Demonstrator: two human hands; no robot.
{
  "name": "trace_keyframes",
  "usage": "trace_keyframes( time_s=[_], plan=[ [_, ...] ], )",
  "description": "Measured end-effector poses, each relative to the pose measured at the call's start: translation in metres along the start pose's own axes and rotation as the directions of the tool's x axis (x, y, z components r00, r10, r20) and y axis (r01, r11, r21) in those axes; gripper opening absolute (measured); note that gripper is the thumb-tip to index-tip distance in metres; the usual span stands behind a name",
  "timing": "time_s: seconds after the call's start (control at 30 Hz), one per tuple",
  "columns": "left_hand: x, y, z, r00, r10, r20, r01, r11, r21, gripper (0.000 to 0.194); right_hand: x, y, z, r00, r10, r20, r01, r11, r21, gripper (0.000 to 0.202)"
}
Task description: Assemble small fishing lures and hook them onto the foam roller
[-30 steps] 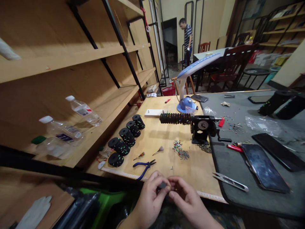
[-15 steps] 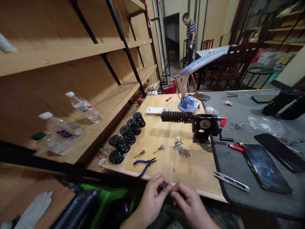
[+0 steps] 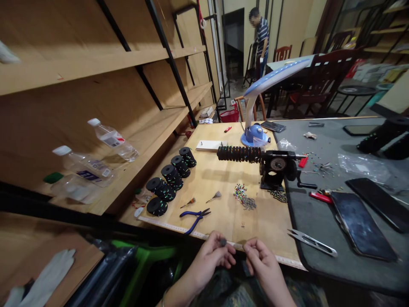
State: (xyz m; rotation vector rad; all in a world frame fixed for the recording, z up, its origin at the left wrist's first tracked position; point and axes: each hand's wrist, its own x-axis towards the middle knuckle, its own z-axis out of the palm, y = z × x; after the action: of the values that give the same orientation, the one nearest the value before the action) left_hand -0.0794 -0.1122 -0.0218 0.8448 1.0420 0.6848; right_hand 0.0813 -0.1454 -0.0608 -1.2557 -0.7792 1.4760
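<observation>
At the table's front edge my left hand point(image 3: 212, 256) is closed on a small dark piece point(image 3: 223, 241) between thumb and forefinger, its other fingers curled. My right hand point(image 3: 259, 260) is a little to the right, thumb and forefinger pinched; whatever they hold is too small to name, and something dark shows under its fingers. Blue-handled pliers point(image 3: 195, 217) lie beyond my left hand, with two small brushes point(image 3: 214, 196) behind them. Colourful beads point(image 3: 239, 192) and small metal pieces point(image 3: 248, 203) form a pile on the wood. A black crank device point(image 3: 276, 166) carries a ridged black roll point(image 3: 238, 154).
Several black spools point(image 3: 172, 177) line the table's left side. A blue lamp point(image 3: 255, 135) stands behind the device. Tweezer-like snips point(image 3: 313, 243) and phones point(image 3: 362, 224) lie on the grey mat point(image 3: 306, 213). Bottles point(image 3: 113, 138) lean on the left shelf. A person point(image 3: 262, 38) stands far back.
My hands have moved apart, the right one going rightward, and the fingers of my left hand have loosened around the dark piece. The view has shifted slightly.
</observation>
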Motion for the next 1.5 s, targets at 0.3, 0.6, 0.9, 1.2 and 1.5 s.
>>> trace_keyframes(
  time_s=[0.3, 0.6, 0.9, 1.2, 1.5],
  plan=[
    [-0.001, -0.009, 0.009, 0.999, -0.028, 0.044, 0.027, 0.999, 0.02, 0.043, -0.002, -0.001, 0.009, 0.997, 0.079, 0.007, -0.079, 0.997, 0.012, 0.06],
    [-0.005, -0.011, 0.018, 0.998, 0.059, 0.023, -0.061, 0.994, 0.089, 0.039, -0.005, -0.008, 0.012, 0.996, 0.089, 0.006, -0.089, 0.995, 0.047, 0.057],
    [-0.005, -0.012, 0.02, 0.998, 0.066, 0.001, -0.065, 0.986, 0.156, 0.044, -0.003, 0.001, 0.012, 0.997, 0.071, 0.025, -0.072, 0.996, 0.049, 0.054],
    [-0.002, -0.021, 0.022, 0.999, 0.05, 0.017, -0.052, 0.995, 0.088, 0.045, -0.005, -0.006, 0.012, 0.997, 0.071, 0.005, -0.071, 0.997, 0.035, 0.054],
    [-0.003, -0.018, 0.025, 0.999, 0.037, 0.012, -0.038, 0.996, 0.078, 0.043, -0.003, -0.003, 0.01, 0.997, 0.07, 0.025, -0.072, 0.996, 0.047, 0.054]
  ],
)
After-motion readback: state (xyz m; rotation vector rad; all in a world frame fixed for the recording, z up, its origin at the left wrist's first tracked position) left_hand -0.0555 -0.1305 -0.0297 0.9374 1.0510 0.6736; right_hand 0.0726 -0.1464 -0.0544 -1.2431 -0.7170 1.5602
